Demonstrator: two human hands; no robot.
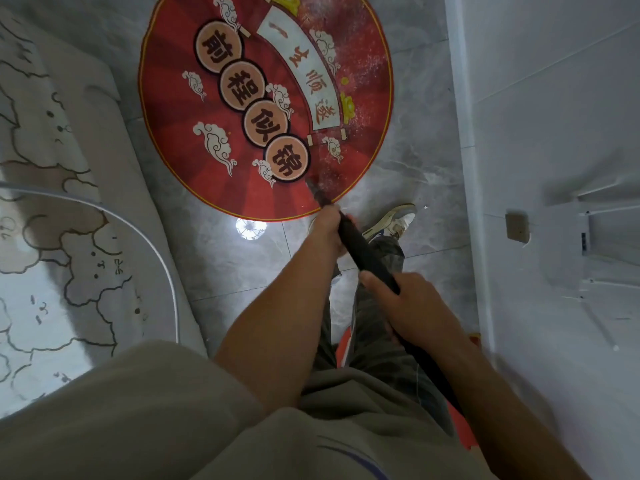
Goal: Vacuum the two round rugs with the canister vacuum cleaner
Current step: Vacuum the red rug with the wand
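Note:
A round red rug (266,98) with cloud patterns and characters lies on the grey tile floor ahead of me; whitish dust speckles its right side. A black vacuum wand (367,254) slants from my body down to the rug's near edge. My left hand (327,226) grips the wand low down, near the rug's rim. Higher up the wand, my right hand (412,306) curls round it. The nozzle tip (313,188) rests on the rug. Red-orange parts (344,348) show behind my legs; I cannot tell what they are.
A pale patterned mat or cushion (69,202) fills the left side. A white wall with a baseboard (464,133) runs along the right, with a white rack (595,244) on it. My shoe (394,220) stands by the rug's edge. A lamp reflection (250,229) glares on the tiles.

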